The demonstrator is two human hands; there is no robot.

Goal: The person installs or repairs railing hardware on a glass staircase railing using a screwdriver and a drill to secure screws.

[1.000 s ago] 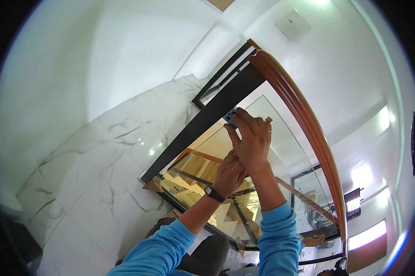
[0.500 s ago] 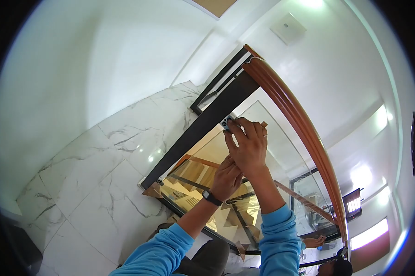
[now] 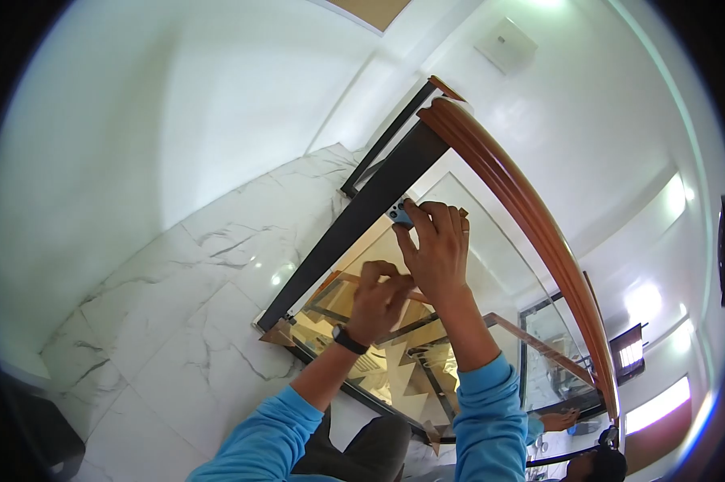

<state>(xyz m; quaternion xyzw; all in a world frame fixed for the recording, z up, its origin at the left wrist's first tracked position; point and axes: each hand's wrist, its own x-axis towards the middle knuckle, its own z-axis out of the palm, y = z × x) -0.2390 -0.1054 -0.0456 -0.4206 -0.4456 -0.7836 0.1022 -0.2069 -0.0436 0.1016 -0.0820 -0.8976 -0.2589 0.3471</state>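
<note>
My right hand (image 3: 439,249) reaches up to a small metal glass clamp (image 3: 397,214) on the side of a dark post (image 3: 362,207). Its thumb and fingers are closed around the clamp, which has round holes in its face. A clear glass panel (image 3: 491,221) extends from the post, behind this hand. My left hand (image 3: 378,301), with a dark watch on the wrist, is just below and left of the right hand. Its fingers are curled and slightly blurred; I cannot make out what they hold, if anything.
A brown wooden handrail (image 3: 523,233) slopes down to the right from the post top. Marble-patterned tiles (image 3: 161,297) cover the floor at left. Stairs (image 3: 370,365) show through the glass. Another person's hand (image 3: 559,419) and head are at lower right.
My left hand has moved left and up, away from the right wrist, with its fingers curled. The right hand stays at the clamp. The view has shifted slightly.
</note>
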